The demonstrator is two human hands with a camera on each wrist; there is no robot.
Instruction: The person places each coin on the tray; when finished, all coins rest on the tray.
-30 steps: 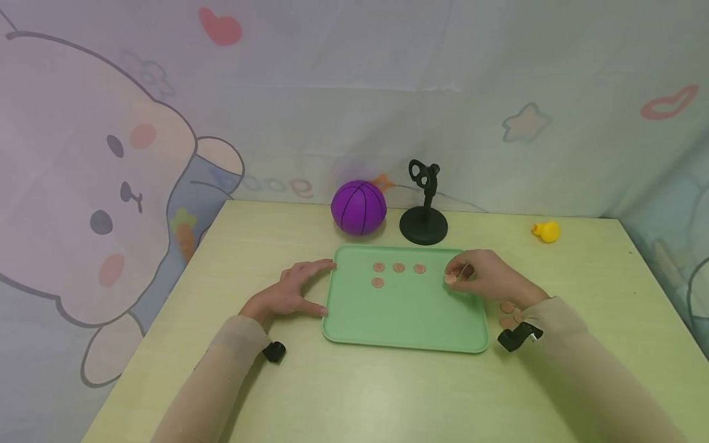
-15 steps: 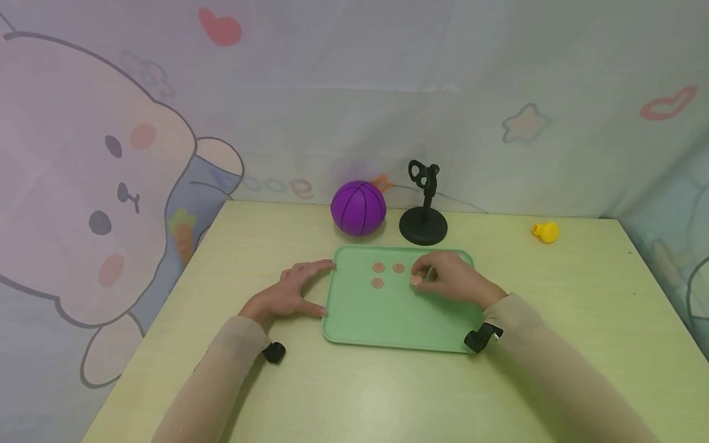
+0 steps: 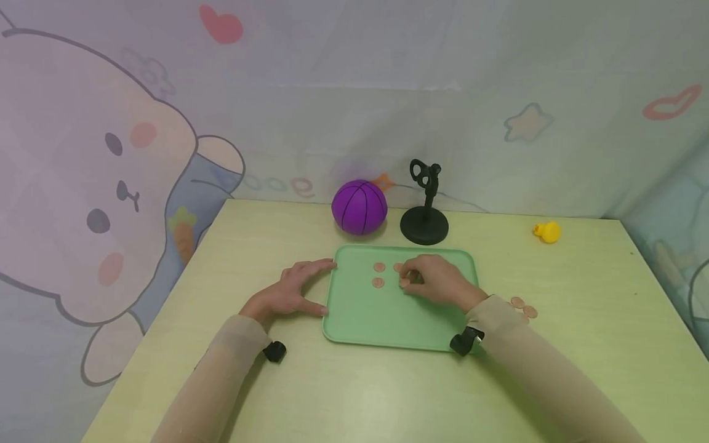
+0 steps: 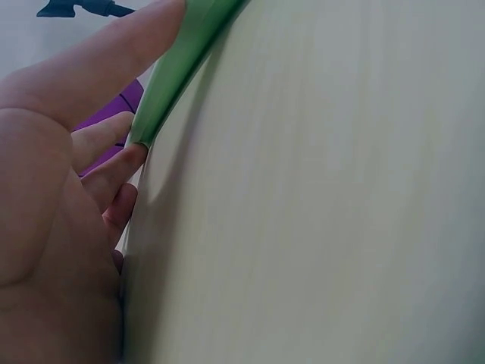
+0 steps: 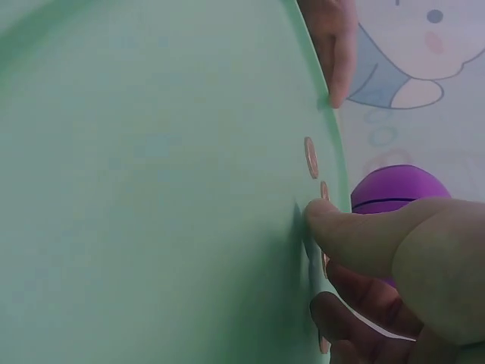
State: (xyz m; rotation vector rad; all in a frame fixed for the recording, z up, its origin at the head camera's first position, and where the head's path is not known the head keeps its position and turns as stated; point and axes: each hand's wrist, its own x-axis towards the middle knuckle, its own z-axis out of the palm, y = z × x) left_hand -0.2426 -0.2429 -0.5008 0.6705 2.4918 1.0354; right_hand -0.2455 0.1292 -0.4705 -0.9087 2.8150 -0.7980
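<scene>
A green tray (image 3: 360, 320) lies on the table with copper coins on it. Two of them, an upper coin (image 3: 379, 267) and a lower coin (image 3: 378, 282), show plainly near the tray's left part. Another coin (image 3: 398, 267) peeks out beside my right hand (image 3: 437, 280), which pinches a coin (image 3: 405, 283) between thumb and fingers, low over the tray in the second row. Seen from the right wrist, the thumb (image 5: 356, 235) partly covers the held coin. My left hand (image 3: 290, 289) spreads its thumb and fingers against the tray's left rim (image 4: 163, 98).
Several loose coins (image 3: 523, 306) lie on the table right of the tray, partly behind the right sleeve (image 3: 532, 344). Behind the tray stand a purple ball (image 3: 359, 207) and a black stand (image 3: 424, 226). A small yellow toy (image 3: 548, 232) sits at the back right.
My right hand has moved left across the tray with the pinched coin, passing in front of the top row's right-hand coin. The loose coins reappear beside the sleeve. My left hand stays put.
</scene>
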